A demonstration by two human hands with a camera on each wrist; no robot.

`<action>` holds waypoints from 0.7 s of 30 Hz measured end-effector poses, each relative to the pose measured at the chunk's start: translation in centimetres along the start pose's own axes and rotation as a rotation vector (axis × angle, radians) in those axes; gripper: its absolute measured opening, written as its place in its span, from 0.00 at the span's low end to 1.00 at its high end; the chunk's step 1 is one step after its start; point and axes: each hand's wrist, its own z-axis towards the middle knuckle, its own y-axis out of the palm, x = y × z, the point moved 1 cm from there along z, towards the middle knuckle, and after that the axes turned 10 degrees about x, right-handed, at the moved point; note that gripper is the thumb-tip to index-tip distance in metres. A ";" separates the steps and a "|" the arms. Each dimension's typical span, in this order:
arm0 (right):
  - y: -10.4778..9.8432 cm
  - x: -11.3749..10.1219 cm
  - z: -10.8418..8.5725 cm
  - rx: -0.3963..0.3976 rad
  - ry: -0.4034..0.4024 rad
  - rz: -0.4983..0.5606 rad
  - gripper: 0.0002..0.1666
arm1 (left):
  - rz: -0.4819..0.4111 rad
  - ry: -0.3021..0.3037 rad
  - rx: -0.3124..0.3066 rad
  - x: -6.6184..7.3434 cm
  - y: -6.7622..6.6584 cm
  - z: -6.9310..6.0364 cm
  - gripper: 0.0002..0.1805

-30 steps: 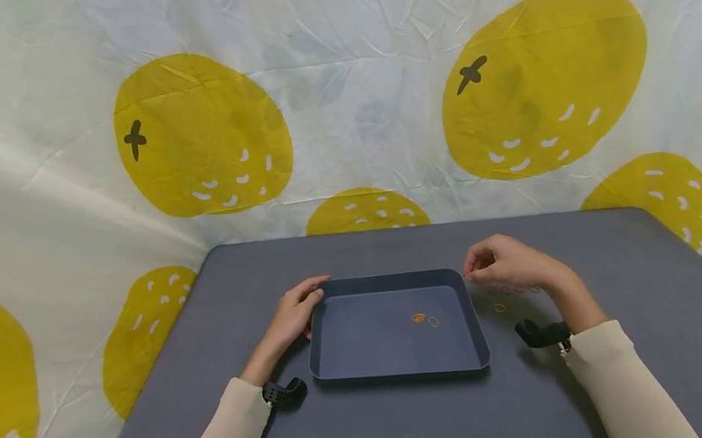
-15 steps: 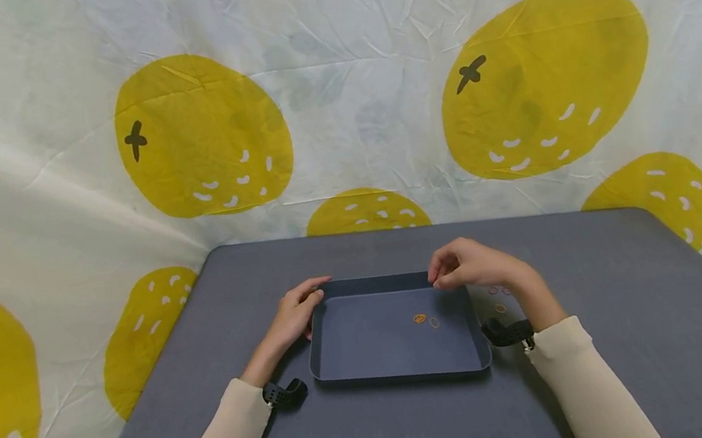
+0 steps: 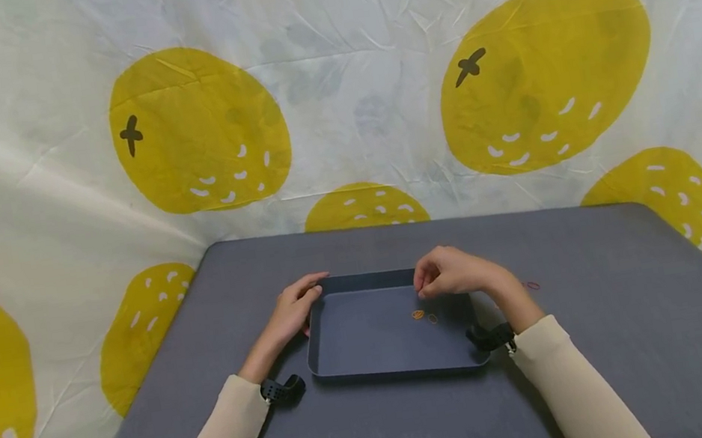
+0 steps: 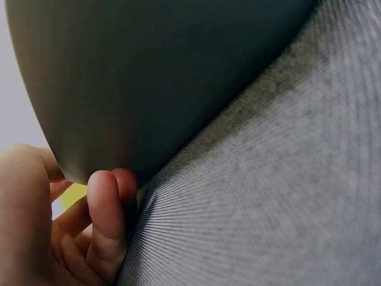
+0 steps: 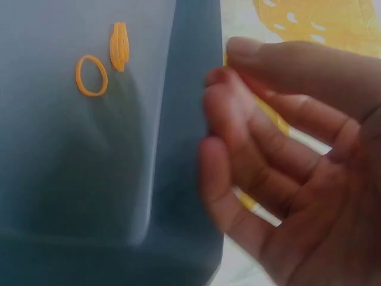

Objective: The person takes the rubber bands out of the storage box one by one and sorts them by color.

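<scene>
A shallow dark grey tray (image 3: 361, 335) lies on the table. My left hand (image 3: 290, 311) grips its far left corner; in the left wrist view the fingertips (image 4: 106, 202) press against the tray's outer wall. Inside the tray are a bunched orange rubber band (image 5: 119, 47) and a single looped orange rubber band (image 5: 78, 83). My right hand (image 3: 450, 272) is above the tray's far right part, thumb and fingers drawn together. A small reddish bit shows at the fingertips, apparently a red rubber band, mostly hidden and blurred.
On the grey tabletop (image 3: 613, 331), right of the tray, lies a red rubber band (image 3: 533, 285), partly beside my right forearm. A white cloth with yellow fruit prints (image 3: 363, 119) hangs behind and to the left. Each wrist carries a black camera mount (image 3: 491, 336).
My right hand has moved left from beside the tray to over its far right part, dipping slightly at the end. The left hand stays on the tray corner.
</scene>
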 end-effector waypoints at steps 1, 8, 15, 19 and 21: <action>0.1 0.0 0.1 -0.015 0.002 -0.010 0.02 | 0.000 0.003 0.002 0.0 0.0 0.0 0.21; 0.8 0.2 0.1 -0.108 0.056 -0.061 0.04 | 0.009 0.005 0.005 0.1 0.0 0.0 0.21; 1.1 0.2 0.1 -0.119 0.084 -0.101 0.05 | 0.010 0.003 0.003 0.2 0.1 0.0 0.21; 1.4 0.2 0.3 -0.141 0.118 -0.124 0.06 | 0.016 0.004 0.001 0.2 0.0 0.0 0.21; 1.6 0.1 0.4 -0.149 0.133 -0.132 0.06 | 0.018 0.005 0.000 0.2 0.0 0.0 0.21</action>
